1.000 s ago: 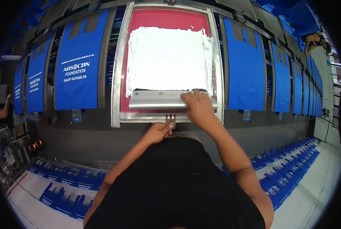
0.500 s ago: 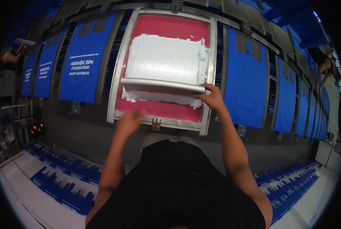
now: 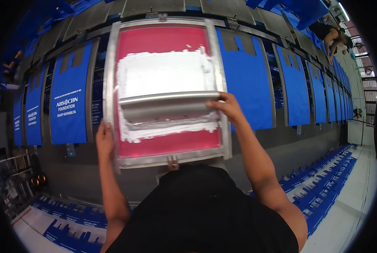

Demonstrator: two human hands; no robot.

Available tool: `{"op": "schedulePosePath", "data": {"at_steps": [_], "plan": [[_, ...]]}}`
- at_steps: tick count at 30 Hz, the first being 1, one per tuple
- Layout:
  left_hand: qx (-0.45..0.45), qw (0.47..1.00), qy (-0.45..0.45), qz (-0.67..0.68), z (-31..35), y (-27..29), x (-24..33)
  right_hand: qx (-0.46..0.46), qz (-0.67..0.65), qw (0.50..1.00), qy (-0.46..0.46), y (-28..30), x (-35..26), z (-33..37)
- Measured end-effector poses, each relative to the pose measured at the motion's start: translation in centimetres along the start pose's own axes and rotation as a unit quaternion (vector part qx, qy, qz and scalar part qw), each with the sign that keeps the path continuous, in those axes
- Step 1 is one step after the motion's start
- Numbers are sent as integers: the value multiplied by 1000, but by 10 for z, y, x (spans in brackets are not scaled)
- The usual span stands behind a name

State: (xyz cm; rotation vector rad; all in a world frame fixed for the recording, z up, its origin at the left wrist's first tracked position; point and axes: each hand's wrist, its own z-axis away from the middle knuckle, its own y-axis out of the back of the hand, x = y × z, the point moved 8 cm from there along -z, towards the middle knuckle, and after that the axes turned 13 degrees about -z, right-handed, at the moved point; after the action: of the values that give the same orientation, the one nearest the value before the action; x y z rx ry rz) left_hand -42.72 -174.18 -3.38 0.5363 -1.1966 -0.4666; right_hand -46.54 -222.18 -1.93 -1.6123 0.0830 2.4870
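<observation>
In front of me lies a screen printing frame [image 3: 217, 55] with metal rails and a pink mesh [image 3: 163, 38]. A thick patch of white ink [image 3: 163, 74] covers the middle of the mesh. Across the lower part of that ink leans a long metal squeegee [image 3: 167, 105]. My right hand [image 3: 227, 106] grips its right end, thumb on the near face. My left hand [image 3: 105, 137] is at the frame's left rail, its fingers closed on the outer edge. What lies beneath the frame is hidden.
Blue bags [image 3: 72, 92] with cut-out handles lie on boards in a row to the left; more blue bags [image 3: 247, 84] line the right. Other printed blue bags [image 3: 323, 189] are spread on the floor behind me. Another person [image 3: 329, 36] stands at the far right.
My left hand has moved from above the frame's lower left corner to its left rail. The squeegee stays in my right hand, showing more of its broad face. The whole view has shifted.
</observation>
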Motion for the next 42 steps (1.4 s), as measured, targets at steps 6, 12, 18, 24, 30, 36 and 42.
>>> {"op": "schedulePosePath", "data": {"at_steps": [6, 12, 18, 24, 30, 36, 42], "plan": [[-49, 995, -80, -29, 55, -184, 91, 84, -12, 996, 27, 204, -13, 50], [-63, 995, -70, 34, 100, -304, 148, 85, -13, 996, 17, 342, -5, 52], [-5, 998, -60, 8, 115, -305, 155, 44, -11, 999, 12, 366, 7, 17], [-51, 999, -14, 14, 122, -302, 171, 18, -12, 999, 45, 370, 18, 9], [-13, 999, -23, 29, 115, -311, 150, 4, 7, 999, 34, 363, 16, 13], [-13, 1000, -20, 2, 108, -323, 144, 28, 14, 999, 31, 369, 22, 21], [-30, 997, -30, 66, 102, -322, 120, 7, 20, 999, 38, 357, 18, 5]]}}
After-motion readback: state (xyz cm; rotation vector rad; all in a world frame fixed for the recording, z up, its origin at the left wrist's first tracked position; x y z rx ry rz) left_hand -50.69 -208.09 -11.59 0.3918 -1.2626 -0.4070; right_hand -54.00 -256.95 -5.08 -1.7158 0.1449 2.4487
